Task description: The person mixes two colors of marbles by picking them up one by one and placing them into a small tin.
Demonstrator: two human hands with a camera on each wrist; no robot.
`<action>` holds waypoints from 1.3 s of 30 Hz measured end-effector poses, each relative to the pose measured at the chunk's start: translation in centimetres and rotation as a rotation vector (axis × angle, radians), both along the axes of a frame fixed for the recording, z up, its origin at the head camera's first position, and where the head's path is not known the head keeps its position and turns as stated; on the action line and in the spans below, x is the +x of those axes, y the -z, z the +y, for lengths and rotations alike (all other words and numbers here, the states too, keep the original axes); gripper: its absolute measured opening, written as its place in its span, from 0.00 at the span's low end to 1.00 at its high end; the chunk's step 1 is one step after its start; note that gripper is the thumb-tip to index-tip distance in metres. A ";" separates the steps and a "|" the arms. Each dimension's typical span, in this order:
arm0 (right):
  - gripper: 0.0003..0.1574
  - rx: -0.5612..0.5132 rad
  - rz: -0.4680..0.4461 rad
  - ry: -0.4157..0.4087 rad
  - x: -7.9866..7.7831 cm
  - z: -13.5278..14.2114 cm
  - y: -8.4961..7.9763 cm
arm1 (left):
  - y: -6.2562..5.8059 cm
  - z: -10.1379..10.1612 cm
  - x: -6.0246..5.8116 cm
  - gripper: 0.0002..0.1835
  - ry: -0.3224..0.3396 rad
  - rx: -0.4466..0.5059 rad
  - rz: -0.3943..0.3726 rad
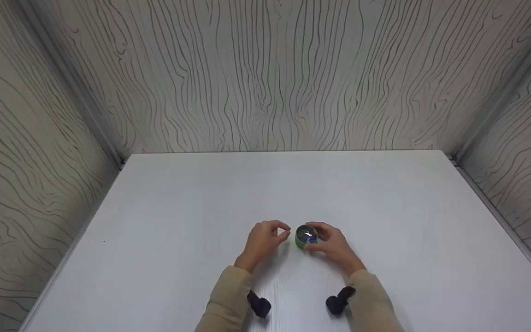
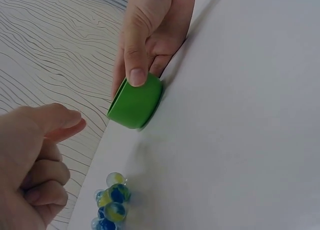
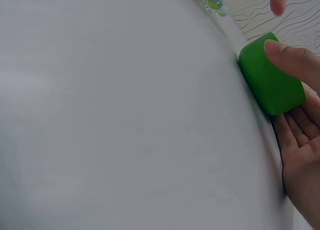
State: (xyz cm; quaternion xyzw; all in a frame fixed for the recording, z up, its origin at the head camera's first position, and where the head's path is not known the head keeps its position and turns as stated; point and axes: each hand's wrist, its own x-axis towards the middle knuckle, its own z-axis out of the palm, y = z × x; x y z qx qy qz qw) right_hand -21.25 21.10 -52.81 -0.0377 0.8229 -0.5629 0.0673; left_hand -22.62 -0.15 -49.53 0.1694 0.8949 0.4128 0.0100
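Observation:
A small green cup (image 1: 299, 242) stands on the white table with its rim up, and shiny blue-toned marbles (image 1: 308, 235) show inside it. My right hand (image 1: 335, 248) grips the cup from the right, thumb on the near wall and fingers round the far side. Just left of the cup is my left hand (image 1: 262, 240). Its thumb and index fingertips are close together with a small gap, the other fingers are bent, and nothing shows between them. Several clear marbles with blue and yellow swirls (image 2: 114, 210) lie clustered in the left wrist view; in the head view they are hidden.
The white table (image 1: 178, 198) runs back to a panel with a wood-grain pattern (image 1: 265, 83). Similar panels flank it on both sides. A dark wrist device (image 1: 259, 305) sits at the left sleeve and another (image 1: 339, 302) at the right.

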 end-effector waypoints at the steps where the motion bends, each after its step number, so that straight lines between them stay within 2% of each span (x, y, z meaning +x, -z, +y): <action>1: 0.42 -0.001 -0.003 0.001 0.0 0.0 0.0 | 0.0 -0.1 0.0 0.08 0.000 0.007 0.001; 11: 0.42 -0.004 -0.018 0.021 -0.1 0.1 0.1 | 0.0 -0.9 -0.1 0.09 -0.019 0.040 -0.057; 17: 0.42 -0.002 -0.033 0.035 -0.1 0.0 -0.1 | -0.1 -1.2 -0.2 0.09 -0.032 0.047 -0.067; 21: 0.41 -0.001 -0.032 0.032 0.0 -0.1 -0.1 | -0.1 -1.5 -0.4 0.10 -0.049 0.076 -0.104; 25: 0.41 -0.008 -0.035 0.029 0.1 -0.1 -0.2 | -0.2 -1.9 -0.5 0.10 -0.063 0.083 -0.079; 30: 0.42 -0.031 -0.029 0.011 0.1 0.0 -0.2 | -0.1 -2.6 -0.5 0.08 -0.078 0.050 0.002; 39: 0.42 -0.023 -0.026 0.022 0.0 -0.1 0.1 | 0.2 -3.4 -0.5 0.08 -0.143 0.012 -0.023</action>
